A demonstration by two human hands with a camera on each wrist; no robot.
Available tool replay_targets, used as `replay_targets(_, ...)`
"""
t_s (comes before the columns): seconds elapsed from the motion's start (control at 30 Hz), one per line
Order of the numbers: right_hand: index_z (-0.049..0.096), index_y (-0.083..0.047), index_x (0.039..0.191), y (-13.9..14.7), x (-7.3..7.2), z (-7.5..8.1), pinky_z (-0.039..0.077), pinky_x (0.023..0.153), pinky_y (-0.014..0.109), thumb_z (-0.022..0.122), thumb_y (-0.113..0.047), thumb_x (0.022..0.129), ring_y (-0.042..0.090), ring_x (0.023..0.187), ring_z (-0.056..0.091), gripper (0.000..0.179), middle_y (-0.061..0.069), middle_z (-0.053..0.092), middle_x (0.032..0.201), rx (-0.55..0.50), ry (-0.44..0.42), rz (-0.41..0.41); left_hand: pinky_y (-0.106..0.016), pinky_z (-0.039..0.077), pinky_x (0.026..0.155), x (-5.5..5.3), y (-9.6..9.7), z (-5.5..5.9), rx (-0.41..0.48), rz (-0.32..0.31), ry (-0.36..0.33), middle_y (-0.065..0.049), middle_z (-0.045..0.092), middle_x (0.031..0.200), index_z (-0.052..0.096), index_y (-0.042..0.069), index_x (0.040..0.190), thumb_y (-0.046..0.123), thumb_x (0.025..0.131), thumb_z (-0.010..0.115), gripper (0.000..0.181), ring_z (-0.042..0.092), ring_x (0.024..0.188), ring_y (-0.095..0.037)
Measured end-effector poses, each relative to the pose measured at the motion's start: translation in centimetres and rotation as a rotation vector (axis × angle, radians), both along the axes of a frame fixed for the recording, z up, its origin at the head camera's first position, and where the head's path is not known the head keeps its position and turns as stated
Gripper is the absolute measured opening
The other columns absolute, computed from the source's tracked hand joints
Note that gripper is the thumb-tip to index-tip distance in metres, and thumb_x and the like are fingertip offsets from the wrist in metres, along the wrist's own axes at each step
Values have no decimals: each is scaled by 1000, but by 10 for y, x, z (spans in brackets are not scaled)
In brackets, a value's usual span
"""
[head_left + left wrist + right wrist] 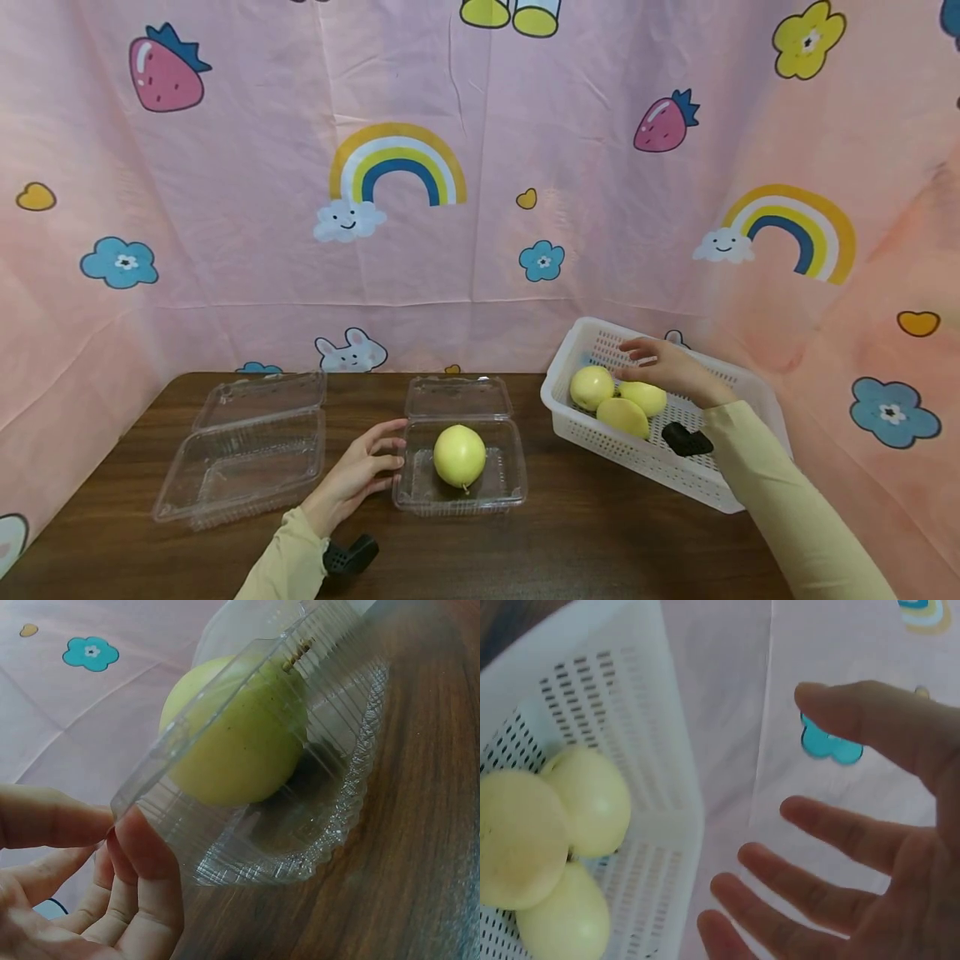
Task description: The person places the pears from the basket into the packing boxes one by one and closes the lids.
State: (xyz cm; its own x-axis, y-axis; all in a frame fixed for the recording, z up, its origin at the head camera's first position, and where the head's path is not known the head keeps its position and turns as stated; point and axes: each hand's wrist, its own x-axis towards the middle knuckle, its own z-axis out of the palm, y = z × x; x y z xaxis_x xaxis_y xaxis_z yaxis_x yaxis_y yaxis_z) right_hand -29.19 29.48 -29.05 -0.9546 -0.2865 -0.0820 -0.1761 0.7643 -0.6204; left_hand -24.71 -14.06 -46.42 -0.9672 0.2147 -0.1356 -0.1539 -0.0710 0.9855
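Note:
My left hand (pixel 358 477) pinches the left rim of a small clear plastic clamshell container (pixel 504 492) between thumb and fingertips. Inside that container lies one yellow-green pear (pixel 459 456), its stem toward me; the left wrist view shows the pear (pixel 232 742) through the clear wall. Its lid (pixel 459 398) is folded back, away from me. Over the white basket (pixel 622 454) hangs my right hand (pixel 671 368), fingers spread with nothing between them. Three pears are grouped at the basket's left end: a round pear (pixel 592 387), a front pear (pixel 622 417) and a partly hidden pear (pixel 647 398).
A larger clear clamshell container (pixel 251 467) stands at the left of the brown wooden table (pixel 570 550), with its lid (pixel 262 400) folded back. Behind the table hangs a pink patterned cloth (pixel 495 275), which also runs along both sides.

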Motion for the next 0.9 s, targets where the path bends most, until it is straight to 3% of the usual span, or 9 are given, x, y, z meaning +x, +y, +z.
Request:
replay_targets(0.33, 39, 7, 141, 23, -9, -16, 40, 94, 59, 65, -33, 93, 54, 125, 36, 67, 36, 36, 139, -18, -11, 12, -36, 48, 75, 4, -2, 1, 15, -21, 13, -23, 39, 128, 34, 5, 147, 0, 95, 55, 56, 49, 89, -22)
replay_targets(0.5, 38, 7, 141, 37, -15, -25, 38, 95, 60, 64, -35, 93, 52, 125, 37, 69, 37, 38, 137, 1, -26, -28, -37, 48, 75, 4, -2, 1, 29, -43, 27, -21, 40, 126, 31, 3, 148, 1, 96, 55, 57, 49, 88, -21)
replay_targets(0.63, 38, 9, 140, 48, -21, -31, 39, 94, 60, 62, -36, 94, 51, 123, 40, 69, 37, 41, 134, 37, -26, -61, -35, 49, 73, 3, -2, 2, 26, -25, 24, -22, 40, 126, 33, 4, 148, -1, 95, 54, 57, 50, 86, -21)
replay_targets(0.9, 27, 18, 141, 65, -28, -43, 40, 96, 55, 61, -32, 95, 51, 126, 37, 75, 41, 31, 139, -1, -132, -106, -34, 49, 72, 3, -2, -1, 28, -27, 23, -22, 41, 125, 33, 4, 148, -2, 94, 53, 57, 51, 85, -21)
